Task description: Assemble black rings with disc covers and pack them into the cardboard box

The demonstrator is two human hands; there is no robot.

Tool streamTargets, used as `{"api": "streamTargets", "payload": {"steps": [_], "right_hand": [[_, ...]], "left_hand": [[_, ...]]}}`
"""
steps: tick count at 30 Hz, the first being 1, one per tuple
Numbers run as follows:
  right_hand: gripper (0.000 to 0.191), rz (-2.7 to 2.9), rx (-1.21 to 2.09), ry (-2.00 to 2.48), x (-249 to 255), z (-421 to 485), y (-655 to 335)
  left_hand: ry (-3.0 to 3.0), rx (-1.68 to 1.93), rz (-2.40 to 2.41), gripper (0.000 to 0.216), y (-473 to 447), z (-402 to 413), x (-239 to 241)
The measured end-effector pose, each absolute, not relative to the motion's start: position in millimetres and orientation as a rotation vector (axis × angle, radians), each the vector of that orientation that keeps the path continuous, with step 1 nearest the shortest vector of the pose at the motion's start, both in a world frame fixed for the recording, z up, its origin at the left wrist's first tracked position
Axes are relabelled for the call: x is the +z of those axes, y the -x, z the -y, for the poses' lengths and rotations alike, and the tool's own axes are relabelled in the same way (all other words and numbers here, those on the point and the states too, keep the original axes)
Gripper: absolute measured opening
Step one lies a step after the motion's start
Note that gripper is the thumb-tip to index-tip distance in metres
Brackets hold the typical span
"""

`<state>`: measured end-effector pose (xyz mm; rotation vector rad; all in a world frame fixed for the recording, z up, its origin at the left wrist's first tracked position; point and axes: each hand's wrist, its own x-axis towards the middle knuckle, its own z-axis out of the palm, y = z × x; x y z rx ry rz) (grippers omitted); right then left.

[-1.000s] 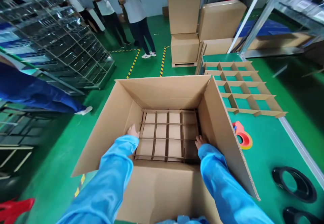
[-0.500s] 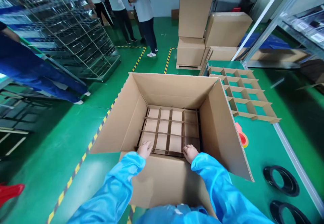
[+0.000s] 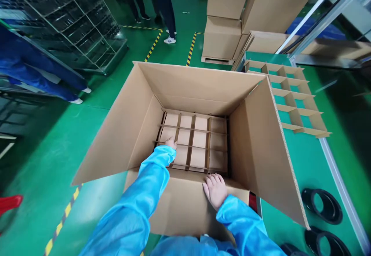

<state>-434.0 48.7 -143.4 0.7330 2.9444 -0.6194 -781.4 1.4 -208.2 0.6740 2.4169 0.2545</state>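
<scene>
A big open cardboard box [image 3: 199, 88] stands in front of me with its flaps up. On its bottom lies a cardboard divider grid [image 3: 193, 142]. My left hand [image 3: 171, 143] reaches deep into the box and touches the grid near its left side; only a few fingers show past the blue sleeve. My right hand [image 3: 215, 189] lies flat, fingers together, on the box's near wall edge and holds nothing.
A second divider grid [image 3: 290, 97] lies on the green table at the right. Black rings [image 3: 321, 205] lie at the lower right. Stacked cardboard boxes [image 3: 228, 20] stand behind. A metal rack [image 3: 66, 20] is at the left, with people standing behind it and a blue-clothed person at the left edge.
My left hand has gone from the box's near edge down onto the grid. My right hand has slid back onto the near wall. The view has tipped downward.
</scene>
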Motion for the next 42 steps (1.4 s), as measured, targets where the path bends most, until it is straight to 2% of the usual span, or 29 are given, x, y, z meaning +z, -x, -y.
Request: {"api": "streamTargets", "payload": {"steps": [6, 12, 17, 19, 23, 26, 31, 37, 42], "right_hand": [[0.028, -3.119, -0.649, -0.724, -152, -44, 430], [0.030, -3.338, -0.678, -0.848, -162, -36, 429], [0.030, -3.307, -0.717, -0.885, -162, -35, 429], [0.031, -3.305, -0.721, -0.897, -161, -35, 429], [0.032, -3.283, -0.704, -0.909, -159, -35, 430], [0.032, -3.264, -0.698, -0.904, -155, -36, 432], [0.032, -3.280, -0.690, -0.896, -157, -37, 430], [0.033, -3.349, -0.615, -0.880, -167, -35, 427], [0.037, -3.428, -0.438, -0.897, -178, -32, 424]], "left_hand": [[-0.568, 0.040, -2.440, 0.039, 800, -19, -224], [-0.514, -0.098, -2.421, 0.054, 819, -57, -277], [-0.539, -0.078, -2.386, 0.036, 836, -57, -306], [-0.582, -0.045, -2.390, 0.037, 839, -49, -306], [-0.687, 0.042, -2.499, 0.054, 834, -38, -295], [-0.820, 0.133, -2.615, 0.059, 827, -36, -291], [-1.100, 0.206, -2.582, 0.068, 827, -32, -301], [-1.136, 0.201, -2.642, 0.065, 829, -34, -305], [-1.096, 0.242, -2.697, 0.066, 870, -83, -296]]}}
